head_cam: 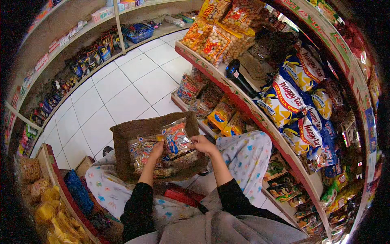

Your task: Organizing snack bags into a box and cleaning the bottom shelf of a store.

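An open cardboard box [122, 164] rests between my knees, holding several clear plastic snack packets. Over it, my right hand [203, 144] grips the right edge of a snack packet [176, 138] with red, white and blue print. My left hand [157, 149] is at that packet's left side, its fingers pinched near the edge of another clear packet [143, 149]; which of the two it holds is hard to tell. More packets [164, 172] lie beneath, partly hidden by my left hand and the upper packet.
Right of me, a shelf [210, 74] carries peanut bags [218, 42], a black handheld object [240, 79] and tortilla chip bags [286, 97]. Packets [190, 87] fill a lower shelf. Yellow bags [51, 210] stand at lower left. Across the tiled floor [128, 97], a wall shelf holds a blue basket [140, 33].
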The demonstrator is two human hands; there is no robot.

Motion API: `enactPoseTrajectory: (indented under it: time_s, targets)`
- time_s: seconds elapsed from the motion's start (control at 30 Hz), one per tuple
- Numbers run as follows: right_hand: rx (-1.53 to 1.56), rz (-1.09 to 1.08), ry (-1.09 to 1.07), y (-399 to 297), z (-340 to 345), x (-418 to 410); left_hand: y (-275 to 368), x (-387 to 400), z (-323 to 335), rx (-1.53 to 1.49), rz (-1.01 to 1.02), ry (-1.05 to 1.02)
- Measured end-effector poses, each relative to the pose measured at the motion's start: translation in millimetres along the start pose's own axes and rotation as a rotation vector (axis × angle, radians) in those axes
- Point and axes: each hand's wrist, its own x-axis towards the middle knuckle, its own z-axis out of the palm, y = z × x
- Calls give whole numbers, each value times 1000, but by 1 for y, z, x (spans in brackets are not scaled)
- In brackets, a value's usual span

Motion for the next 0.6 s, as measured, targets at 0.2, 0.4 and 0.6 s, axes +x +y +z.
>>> enactPoseTrajectory:
  time_s: [0.2, 0.4, 0.6]
  targets:
    - [-115, 107, -21, 34, -16, 3, 89, -26, 22, -70, -179, -169]
    - [-167, -8, 168, 33, -15, 5, 42, -4, 23, 22, -53, -87]
    - [-90, 16, 61, 12, 14, 14, -29, 14, -22, 181, -63, -15]
